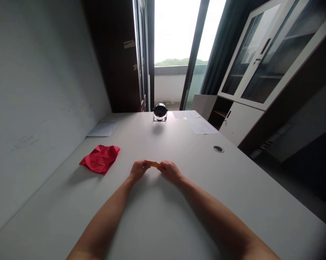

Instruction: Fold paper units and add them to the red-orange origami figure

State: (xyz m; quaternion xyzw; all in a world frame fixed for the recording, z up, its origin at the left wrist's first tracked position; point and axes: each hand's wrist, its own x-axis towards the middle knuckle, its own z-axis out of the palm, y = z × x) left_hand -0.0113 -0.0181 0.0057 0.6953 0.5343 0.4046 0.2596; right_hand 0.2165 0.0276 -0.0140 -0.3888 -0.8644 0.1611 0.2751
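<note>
Between my two hands is a small piece of folded orange paper [155, 164], held just above the white table. My left hand [138, 170] pinches its left end, with the fingers closed. Its right end is gripped by my right hand [170, 170], also closed. My fingers cover both ends of the paper, so only its narrow middle shows. To the left of my left hand lies a red sheet of paper [100, 159], creased all over and partly unfolded, touched by neither hand.
A small round black device on a metal stand [160, 112] is at the table's far edge. White papers [198, 125] lie at the far right, and more paper [102, 128] by the left wall. A round cable hole [218, 149] is on the right. Cabinets [249, 72] stand beyond.
</note>
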